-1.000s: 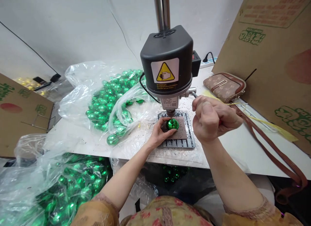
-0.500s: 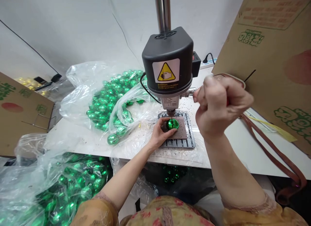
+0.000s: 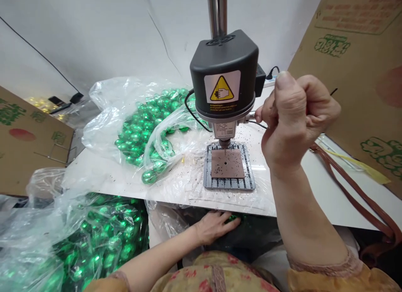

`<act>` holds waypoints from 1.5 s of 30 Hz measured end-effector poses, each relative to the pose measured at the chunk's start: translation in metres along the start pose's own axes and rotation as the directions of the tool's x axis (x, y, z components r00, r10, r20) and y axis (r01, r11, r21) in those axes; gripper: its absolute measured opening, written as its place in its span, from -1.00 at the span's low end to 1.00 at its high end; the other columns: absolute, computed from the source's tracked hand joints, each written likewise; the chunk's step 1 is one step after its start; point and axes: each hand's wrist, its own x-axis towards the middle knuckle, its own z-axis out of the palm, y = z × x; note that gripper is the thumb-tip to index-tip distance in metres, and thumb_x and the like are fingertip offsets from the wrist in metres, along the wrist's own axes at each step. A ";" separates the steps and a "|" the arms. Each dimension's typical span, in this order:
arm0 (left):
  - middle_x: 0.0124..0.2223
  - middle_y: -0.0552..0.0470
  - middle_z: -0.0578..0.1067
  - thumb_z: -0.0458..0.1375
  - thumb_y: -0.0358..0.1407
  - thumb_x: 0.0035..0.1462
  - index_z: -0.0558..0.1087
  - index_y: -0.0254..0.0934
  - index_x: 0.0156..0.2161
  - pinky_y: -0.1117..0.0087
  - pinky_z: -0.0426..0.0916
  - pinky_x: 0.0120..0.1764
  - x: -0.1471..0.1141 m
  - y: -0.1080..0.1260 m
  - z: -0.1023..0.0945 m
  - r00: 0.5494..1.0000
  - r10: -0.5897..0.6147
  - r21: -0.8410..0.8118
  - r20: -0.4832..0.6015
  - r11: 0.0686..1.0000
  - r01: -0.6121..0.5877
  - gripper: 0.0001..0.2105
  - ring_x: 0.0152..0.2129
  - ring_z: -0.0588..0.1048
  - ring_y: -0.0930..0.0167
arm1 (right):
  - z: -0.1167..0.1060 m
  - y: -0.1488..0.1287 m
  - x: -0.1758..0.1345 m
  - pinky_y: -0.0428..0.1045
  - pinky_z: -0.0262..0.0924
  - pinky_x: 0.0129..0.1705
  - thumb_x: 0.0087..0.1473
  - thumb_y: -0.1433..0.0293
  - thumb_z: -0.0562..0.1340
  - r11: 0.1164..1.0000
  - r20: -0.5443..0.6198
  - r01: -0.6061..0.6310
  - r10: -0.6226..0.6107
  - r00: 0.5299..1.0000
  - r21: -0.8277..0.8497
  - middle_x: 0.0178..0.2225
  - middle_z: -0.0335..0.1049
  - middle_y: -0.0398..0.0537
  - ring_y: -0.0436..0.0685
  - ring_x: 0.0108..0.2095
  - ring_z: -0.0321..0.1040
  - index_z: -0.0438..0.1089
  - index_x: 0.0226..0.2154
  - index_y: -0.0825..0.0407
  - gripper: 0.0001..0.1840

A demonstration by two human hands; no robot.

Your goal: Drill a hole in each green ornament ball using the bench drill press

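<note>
My right hand [image 3: 290, 120] is closed in a fist around the feed handle of a small black drill press [image 3: 224, 74]; the grip itself is mostly hidden by the fingers. Below the table's front edge, my left hand [image 3: 215, 227] reaches over a dark space, with a shiny green faceted ball [image 3: 232, 218] partly showing between thumb and fingers. Under the drill bit lies a brown square board [image 3: 226, 168] with a dark hole in its middle. It rests on the slotted grey metal base [image 3: 248, 184], which is strewn with dark shavings.
Many green balls [image 3: 138, 133] lie in clear plastic on the table [image 3: 125, 185], left of the press. A second plastic bag of green balls [image 3: 106, 237] sits lower left. Cardboard boxes [image 3: 354, 95] flank both sides. A brown strap [image 3: 354, 191] hangs off the right edge.
My left hand has taken the green ball off the board and down below the table edge. My right hand has stayed on the handle, and the drill bit is now above the bare board.
</note>
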 end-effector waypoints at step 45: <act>-0.17 -0.02 0.56 0.34 0.09 0.08 0.46 -0.23 0.08 0.49 0.33 -0.49 0.086 -0.105 -0.111 0.682 -0.717 -0.974 -0.144 0.225 0.031 -0.43 -0.49 0.45 0.50 | -0.003 0.005 -0.005 0.04 -0.13 -0.58 0.17 0.19 0.28 0.999 -0.021 0.003 -0.004 1.000 -0.036 -0.69 -0.17 -0.25 -0.05 -0.67 -0.11 -0.04 -0.63 -0.04 -0.44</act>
